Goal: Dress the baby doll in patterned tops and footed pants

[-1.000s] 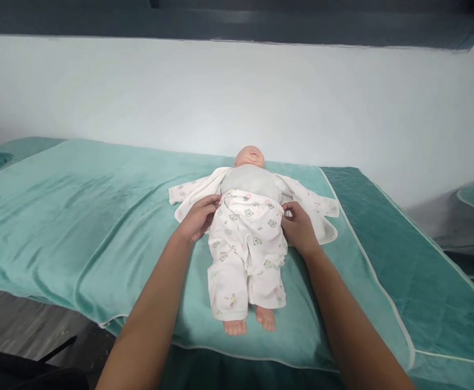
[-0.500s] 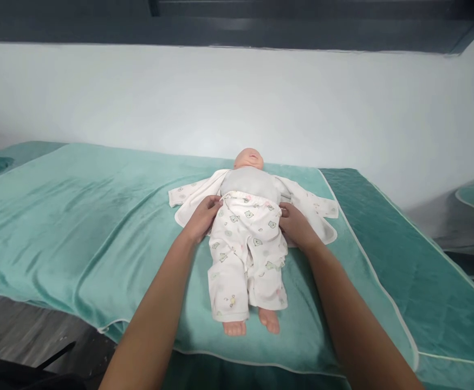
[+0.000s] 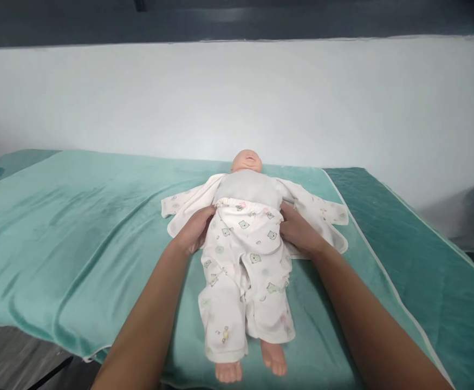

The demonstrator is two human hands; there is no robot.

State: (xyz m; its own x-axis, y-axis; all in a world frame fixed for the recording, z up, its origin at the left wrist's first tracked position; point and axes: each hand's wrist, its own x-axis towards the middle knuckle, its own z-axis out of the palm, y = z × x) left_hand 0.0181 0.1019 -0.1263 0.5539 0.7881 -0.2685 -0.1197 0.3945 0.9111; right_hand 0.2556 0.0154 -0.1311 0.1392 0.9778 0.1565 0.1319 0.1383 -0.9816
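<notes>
A baby doll (image 3: 247, 184) lies on its back, head toward the wall and bare feet toward me. White printed pants (image 3: 247, 254) cover its legs up to the waist. Under its back an opened white jacket (image 3: 322, 214) spreads out to both sides. My left hand (image 3: 198, 227) is closed at the left side of the waistband, gripping the pants' edge. On the other side my right hand (image 3: 297, 227) has its fingers curled on the waistband too. The fingertips of both hands are partly hidden by the cloth and the doll's body.
A light green blanket (image 3: 110, 216) with pale piping lies under the doll. Darker green fabric (image 3: 423, 254) covers the bed at the right. A white wall (image 3: 237, 97) rises behind, with a dark panel (image 3: 237, 21) above it.
The view has come closer to the doll. Both hands stay at the sides of the waistband, their fingers now tucked closer in at its edge.
</notes>
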